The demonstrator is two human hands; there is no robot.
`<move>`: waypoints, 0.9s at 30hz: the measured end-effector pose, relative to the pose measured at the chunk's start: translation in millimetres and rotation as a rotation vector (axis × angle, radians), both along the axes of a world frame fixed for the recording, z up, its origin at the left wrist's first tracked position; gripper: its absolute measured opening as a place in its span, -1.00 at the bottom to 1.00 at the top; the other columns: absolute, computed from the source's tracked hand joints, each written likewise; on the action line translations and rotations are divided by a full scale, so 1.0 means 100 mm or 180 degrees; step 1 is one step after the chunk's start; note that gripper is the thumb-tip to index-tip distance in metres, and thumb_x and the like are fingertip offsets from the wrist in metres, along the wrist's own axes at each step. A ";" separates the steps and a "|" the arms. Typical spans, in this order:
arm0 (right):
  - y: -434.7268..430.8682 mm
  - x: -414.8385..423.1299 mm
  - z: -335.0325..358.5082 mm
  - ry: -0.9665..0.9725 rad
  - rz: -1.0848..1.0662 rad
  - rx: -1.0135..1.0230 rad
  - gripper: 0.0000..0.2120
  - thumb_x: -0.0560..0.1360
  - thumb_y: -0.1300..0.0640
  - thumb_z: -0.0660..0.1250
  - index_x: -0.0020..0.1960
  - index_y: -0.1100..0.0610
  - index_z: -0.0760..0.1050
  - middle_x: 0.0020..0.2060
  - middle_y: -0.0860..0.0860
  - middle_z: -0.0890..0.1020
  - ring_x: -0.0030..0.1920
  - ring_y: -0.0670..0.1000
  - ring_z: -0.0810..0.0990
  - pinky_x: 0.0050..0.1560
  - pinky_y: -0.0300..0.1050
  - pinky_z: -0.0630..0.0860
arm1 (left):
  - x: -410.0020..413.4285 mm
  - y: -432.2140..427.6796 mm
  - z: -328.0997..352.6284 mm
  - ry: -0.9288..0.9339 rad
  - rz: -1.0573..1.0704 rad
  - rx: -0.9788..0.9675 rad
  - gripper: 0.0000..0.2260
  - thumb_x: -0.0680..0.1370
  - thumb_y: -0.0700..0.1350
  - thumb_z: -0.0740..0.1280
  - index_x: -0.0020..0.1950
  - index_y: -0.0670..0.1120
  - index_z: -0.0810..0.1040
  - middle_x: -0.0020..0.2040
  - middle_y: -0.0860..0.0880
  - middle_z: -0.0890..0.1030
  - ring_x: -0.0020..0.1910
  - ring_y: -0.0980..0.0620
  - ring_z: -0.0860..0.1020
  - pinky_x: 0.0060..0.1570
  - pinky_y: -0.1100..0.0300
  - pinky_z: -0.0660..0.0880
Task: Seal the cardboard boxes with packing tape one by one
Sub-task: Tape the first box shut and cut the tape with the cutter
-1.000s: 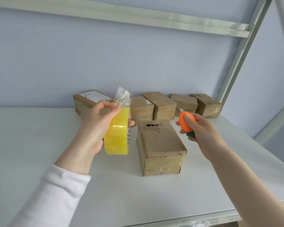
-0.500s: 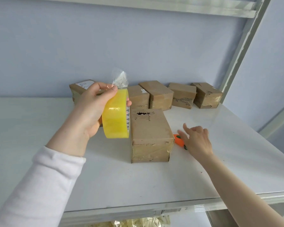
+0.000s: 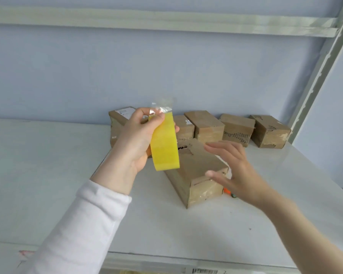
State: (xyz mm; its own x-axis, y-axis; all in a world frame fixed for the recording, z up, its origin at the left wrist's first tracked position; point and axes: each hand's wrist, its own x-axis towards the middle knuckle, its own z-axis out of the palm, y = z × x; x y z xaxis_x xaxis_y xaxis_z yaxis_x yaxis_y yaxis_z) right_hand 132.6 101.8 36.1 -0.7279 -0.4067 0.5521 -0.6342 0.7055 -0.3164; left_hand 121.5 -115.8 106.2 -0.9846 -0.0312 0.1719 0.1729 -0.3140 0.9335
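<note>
Yellow tape roll [image 3: 165,147] fills your left hand [image 3: 136,141]; your right hand [image 3: 233,171] spreads wide beside the near box [image 3: 198,175]. Five boxes [image 3: 237,127] line the far table [image 3: 48,175].

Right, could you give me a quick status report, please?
Left hand holds the yellow tape roll. Right hand open over the near box, not gripping. Orange cutter lies beside that box. Nothing in the way.

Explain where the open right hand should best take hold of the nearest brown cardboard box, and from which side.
Probably across the width of the nearest brown cardboard box, from above: its long top face lies flat and bare, the open right hand hovers there already, while the left hand holds the yellow tape roll.
</note>
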 end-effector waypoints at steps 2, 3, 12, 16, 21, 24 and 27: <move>-0.32 0.09 0.08 -0.0196 0.0380 -0.0576 -0.37 0.42 -0.31 0.23 0.32 0.08 0.40 0.24 -0.08 0.48 0.27 -0.09 0.31 0.31 -0.35 0.20 | 0.02 0.11 0.00 0.0007 0.0032 0.0202 -0.90 0.57 -0.18 0.28 -0.09 -0.02 0.40 -0.07 -0.18 0.64 -0.30 -0.01 0.67 -0.20 0.06 0.56; -0.47 0.12 0.09 -0.0468 0.0442 -0.0878 -0.44 0.42 -0.27 0.28 0.28 0.05 0.42 0.19 -0.08 0.52 0.25 -0.09 0.37 0.30 -0.29 0.27 | 0.02 0.16 0.00 0.0019 0.0079 0.0289 -0.90 0.56 -0.18 0.28 -0.09 -0.02 0.40 -0.02 -0.22 0.62 -0.29 -0.02 0.67 -0.19 0.06 0.56; -0.68 0.00 0.21 -0.1024 0.0837 -0.2205 -0.82 0.46 -0.01 0.28 0.00 0.05 0.48 -0.11 -0.08 0.64 0.00 -0.04 0.60 0.06 -0.15 0.48 | -0.16 -0.04 0.12 -0.0083 0.0138 -0.0615 -0.88 0.51 0.02 0.33 -0.18 0.05 0.45 -0.18 0.09 0.55 -0.17 0.12 0.47 -0.17 0.20 0.33; -0.66 -0.03 0.24 -0.1012 0.0928 -0.2146 -0.83 0.44 0.04 0.26 0.00 0.06 0.48 -0.12 -0.17 0.65 -0.03 -0.13 0.61 0.00 -0.33 0.47 | -0.27 -0.06 0.11 0.0295 0.0407 -0.0777 -0.86 0.49 -0.02 0.38 -0.21 0.00 0.46 -0.21 0.05 0.52 -0.22 0.14 0.47 -0.21 0.33 0.37; -0.58 -0.04 0.25 -0.1021 0.0893 -0.2138 -0.83 0.43 0.06 0.26 -0.01 0.08 0.49 -0.11 -0.12 0.66 -0.04 -0.12 0.61 0.00 -0.32 0.47 | -0.44 -0.08 0.15 0.0533 0.0411 -0.1037 -0.91 0.50 -0.08 0.38 -0.14 -0.06 0.51 -0.20 0.05 0.57 -0.24 0.18 0.51 -0.20 0.41 0.40; -0.51 -0.06 0.24 -0.1102 0.0812 -0.2097 -0.80 0.42 0.06 0.26 -0.01 0.12 0.50 -0.13 -0.07 0.66 -0.05 -0.11 0.62 0.00 -0.30 0.48 | -0.53 -0.05 0.13 0.0499 0.0277 -0.1218 -0.86 0.52 -0.05 0.35 -0.19 -0.09 0.52 -0.18 -0.02 0.61 -0.17 0.06 0.52 -0.06 0.16 0.39; -0.44 -0.09 0.17 -0.1220 0.0717 -0.2066 -0.79 0.43 0.07 0.25 0.01 0.13 0.49 -0.15 -0.11 0.67 -0.07 -0.15 0.61 -0.03 -0.33 0.48 | -0.58 0.04 0.08 0.0547 0.0247 -0.1282 -0.83 0.53 -0.09 0.34 -0.17 -0.17 0.51 -0.28 -0.01 0.58 -0.26 0.06 0.51 -0.17 0.17 0.38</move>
